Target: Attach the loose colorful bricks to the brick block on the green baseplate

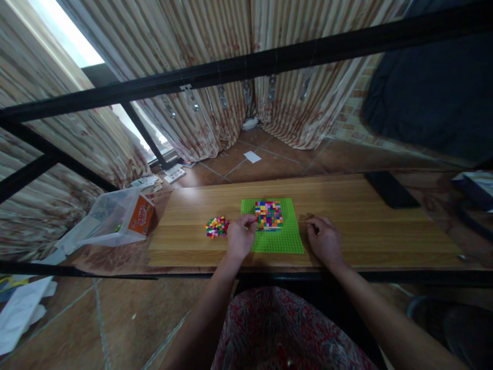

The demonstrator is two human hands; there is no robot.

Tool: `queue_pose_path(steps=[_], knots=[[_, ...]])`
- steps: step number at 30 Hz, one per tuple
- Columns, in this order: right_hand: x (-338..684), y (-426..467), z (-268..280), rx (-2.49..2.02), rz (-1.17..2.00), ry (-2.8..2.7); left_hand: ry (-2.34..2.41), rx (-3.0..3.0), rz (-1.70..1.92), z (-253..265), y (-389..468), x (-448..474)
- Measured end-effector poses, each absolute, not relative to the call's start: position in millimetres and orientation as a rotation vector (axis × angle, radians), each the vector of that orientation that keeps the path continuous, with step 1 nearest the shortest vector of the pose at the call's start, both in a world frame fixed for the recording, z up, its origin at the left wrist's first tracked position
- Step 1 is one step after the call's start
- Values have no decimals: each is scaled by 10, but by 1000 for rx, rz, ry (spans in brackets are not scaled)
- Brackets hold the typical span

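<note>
A green studded baseplate [281, 243] lies on the wooden table, bearing a squarish block of small multicoloured building bricks [269, 215] toward its far side. My left hand [242, 234] is over the plate's left edge, its thumb and fingers pinched at the left side of the brick block; whatever is between the fingertips is too small to make out. Just left of that hand sits a heap of loose coloured bricks [216, 226]. My right hand [324, 238] rests on the table right of the plate, fingers curled in, apart from the bricks; what they may hold is hidden.
At the table's left end a clear plastic bin [115, 218] with an orange label lies tipped. A black phone-like slab [391, 189] lies at the far right of the wooden table [185, 252]. Black metal bars [215, 69] cross beyond the table, before striped curtains [215, 31].
</note>
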State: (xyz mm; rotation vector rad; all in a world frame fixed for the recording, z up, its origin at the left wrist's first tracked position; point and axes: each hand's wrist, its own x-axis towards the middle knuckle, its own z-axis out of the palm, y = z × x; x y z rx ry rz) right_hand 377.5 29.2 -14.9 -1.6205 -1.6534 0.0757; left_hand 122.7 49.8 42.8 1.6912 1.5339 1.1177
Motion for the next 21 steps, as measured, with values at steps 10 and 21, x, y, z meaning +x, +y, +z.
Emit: queue_pose_path(steps=[10, 21], knots=[[3772, 290, -153, -1634, 79, -1645, 1396, 1344, 1166, 405, 539, 1193], [3762, 283, -129, -1628, 93, -1634, 1411, 1316, 1165, 392, 618, 1215]])
